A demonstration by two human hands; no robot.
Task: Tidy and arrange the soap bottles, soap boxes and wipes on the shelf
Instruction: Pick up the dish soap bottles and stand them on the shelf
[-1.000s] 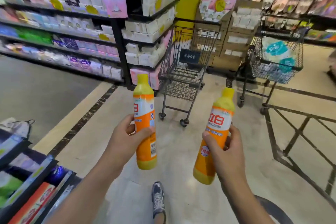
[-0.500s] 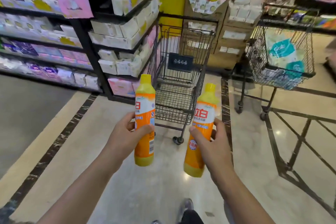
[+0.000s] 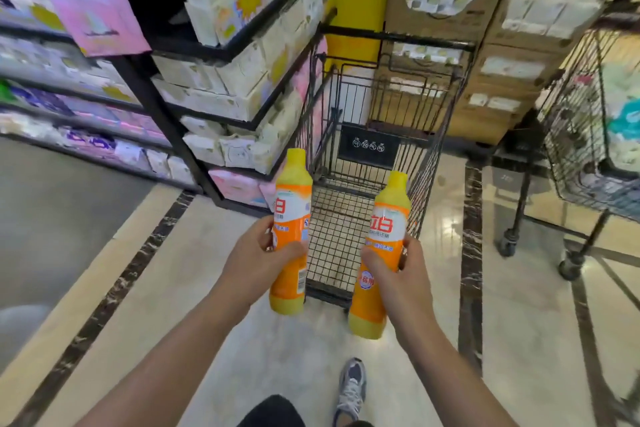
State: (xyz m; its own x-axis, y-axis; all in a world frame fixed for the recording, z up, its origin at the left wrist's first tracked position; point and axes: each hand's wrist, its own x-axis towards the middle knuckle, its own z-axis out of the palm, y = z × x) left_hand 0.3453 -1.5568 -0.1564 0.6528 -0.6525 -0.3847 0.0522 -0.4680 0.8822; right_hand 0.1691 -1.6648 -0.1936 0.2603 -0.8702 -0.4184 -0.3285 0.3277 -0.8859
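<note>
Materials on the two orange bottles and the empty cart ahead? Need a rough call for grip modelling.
Orange soap bottle in the left hand and orange soap bottle in the right hand: likely plastic, smooth and slightly glossy, with moulded yellow caps and printed wrap labels.
Empty dark wire shopping cart: likely metal, a thin rod grid with a dark, dull coating; whether paint or wear, I cannot tell.

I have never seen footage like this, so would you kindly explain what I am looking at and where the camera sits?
There is no machine here: a person wears one camera on the head, looking forward and down a shop aisle. Both bare arms reach out from below. The left hand grips an orange bottle, and the right hand grips a second bottle, both upright. Ahead stands an empty wire cart; another cart with packs in it is on the right. Shelves of pale packs stand to the left. One shoe shows on the tiled floor.
</note>
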